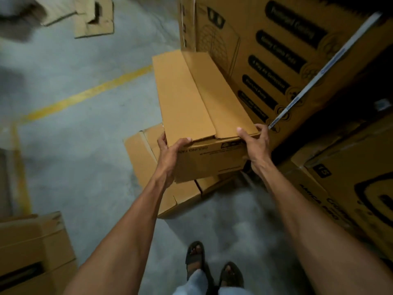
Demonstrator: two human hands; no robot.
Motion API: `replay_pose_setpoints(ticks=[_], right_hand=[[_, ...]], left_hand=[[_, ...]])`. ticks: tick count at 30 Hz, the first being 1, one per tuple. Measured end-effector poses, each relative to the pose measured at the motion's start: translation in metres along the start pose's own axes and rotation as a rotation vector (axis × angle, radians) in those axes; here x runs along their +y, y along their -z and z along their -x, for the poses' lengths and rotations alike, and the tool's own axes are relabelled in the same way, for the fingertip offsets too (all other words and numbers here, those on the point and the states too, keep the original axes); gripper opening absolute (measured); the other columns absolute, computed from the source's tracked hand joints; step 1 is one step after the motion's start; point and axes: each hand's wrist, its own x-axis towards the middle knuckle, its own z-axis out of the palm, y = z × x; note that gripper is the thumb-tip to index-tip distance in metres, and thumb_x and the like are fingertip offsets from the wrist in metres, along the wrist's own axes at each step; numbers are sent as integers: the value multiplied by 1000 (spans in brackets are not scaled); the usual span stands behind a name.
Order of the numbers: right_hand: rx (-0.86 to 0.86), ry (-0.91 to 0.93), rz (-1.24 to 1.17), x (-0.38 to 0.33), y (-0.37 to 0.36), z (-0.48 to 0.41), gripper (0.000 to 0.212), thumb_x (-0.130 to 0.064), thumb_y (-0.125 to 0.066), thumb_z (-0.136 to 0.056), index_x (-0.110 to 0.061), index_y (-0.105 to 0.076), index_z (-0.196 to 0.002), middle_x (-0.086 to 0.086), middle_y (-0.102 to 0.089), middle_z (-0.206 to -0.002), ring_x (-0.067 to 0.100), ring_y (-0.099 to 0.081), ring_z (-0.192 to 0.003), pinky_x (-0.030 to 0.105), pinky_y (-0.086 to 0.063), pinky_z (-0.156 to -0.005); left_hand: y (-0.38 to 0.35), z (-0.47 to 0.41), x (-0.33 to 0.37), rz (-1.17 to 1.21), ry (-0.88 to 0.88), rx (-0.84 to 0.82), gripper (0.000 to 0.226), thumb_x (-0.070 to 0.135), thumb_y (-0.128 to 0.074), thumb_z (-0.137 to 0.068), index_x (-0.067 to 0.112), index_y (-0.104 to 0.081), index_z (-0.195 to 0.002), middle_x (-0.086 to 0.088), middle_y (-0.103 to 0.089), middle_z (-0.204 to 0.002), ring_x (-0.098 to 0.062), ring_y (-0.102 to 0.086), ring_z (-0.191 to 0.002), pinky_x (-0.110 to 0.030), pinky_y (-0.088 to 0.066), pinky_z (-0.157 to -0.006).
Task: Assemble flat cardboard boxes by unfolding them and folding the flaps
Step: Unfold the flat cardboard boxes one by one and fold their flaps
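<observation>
I hold a long brown cardboard box in front of me, its two top flaps folded down and meeting along a seam. My left hand grips the near left corner, thumb on the top flap and fingers round the side. My right hand grips the near right corner, thumb on the top flap. The near end panel carries dark print. Beneath the box lies a flattened cardboard box on the floor.
Tall printed cartons stand close at the right, another carton at the lower right. More cardboard boxes sit at the lower left, loose cardboard at the top left. A yellow line crosses the concrete floor. My sandalled feet are below.
</observation>
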Motion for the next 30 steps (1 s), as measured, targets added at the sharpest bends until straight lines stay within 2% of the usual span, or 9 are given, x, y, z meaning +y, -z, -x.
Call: replay_pose_setpoints(ticks=[3,6,9,12,14,17,23,26,30], right_hand=[[14,79,-15,-56,10,46,59,-46,-75,-86,-28,-41,-132,-8,-50,-112,26,-56,-107,57,-57,-89],[19,155,-28,-99,25,94,57,-49,-75,-85,-31,-40,-126,-3,-55,-113,26,-60,-103,58,-59,-84],[33,241,-78,-133,47,149,56,-49,-75,-85,-28,-42,-125,-10,-56,-104,22,-62,-97,58,-60,-80],[29,338,-109,-158,80,212,57,-49,-76,-84,-27,-41,-124,-2,-60,-107,23,-64,-94,55,-61,-77],[27,402,-137,-168,107,255,57,-45,-76,-85,-25,-40,-124,3,-61,-112,23,-65,-95,48,-61,-76],[57,470,-156,-173,150,320,57,-41,-75,-87,-21,-40,-128,5,-60,-114,18,-62,-94,34,-55,-67],[127,522,-184,-159,221,426,56,-42,-74,-89,-20,-42,-129,-7,-56,-102,8,-57,-86,25,-47,-62],[193,532,-188,-145,250,467,55,-40,-75,-88,-18,-43,-127,-12,-53,-100,7,-57,-86,26,-47,-62],[290,507,-222,-126,286,507,51,-39,-77,-86,-19,-46,-121,-11,-54,-100,15,-61,-91,32,-53,-65]], left_hand=[[19,50,48,7,-81,18,98,62,-75,-64,42,-24,-145,-3,-51,-142,-21,-55,-117,-42,-45,-83],[35,104,86,24,-154,54,95,61,-76,-59,39,-32,-141,2,-59,-132,-22,-61,-113,-44,-48,-85],[49,164,109,19,-258,68,97,65,-77,-55,40,-34,-139,3,-61,-130,-23,-63,-112,-44,-49,-84],[57,233,120,31,-338,58,90,62,-78,-59,40,-36,-135,-1,-64,-130,-22,-66,-107,-37,-47,-74],[60,280,122,39,-389,52,88,61,-77,-62,39,-36,-137,-3,-63,-130,-21,-66,-104,-35,-47,-71],[62,351,118,44,-458,42,87,61,-77,-63,38,-36,-136,-3,-64,-127,-21,-67,-105,-38,-49,-74],[59,464,95,49,-543,-11,82,56,-74,-71,33,-35,-140,-4,-62,-125,-20,-64,-104,-41,-51,-76],[54,501,81,50,-549,-74,80,54,-74,-74,33,-34,-140,-5,-62,-123,-21,-63,-104,-42,-50,-77],[39,536,67,38,-555,-152,85,58,-73,-68,33,-35,-139,-6,-62,-123,-21,-63,-105,-43,-50,-79]])
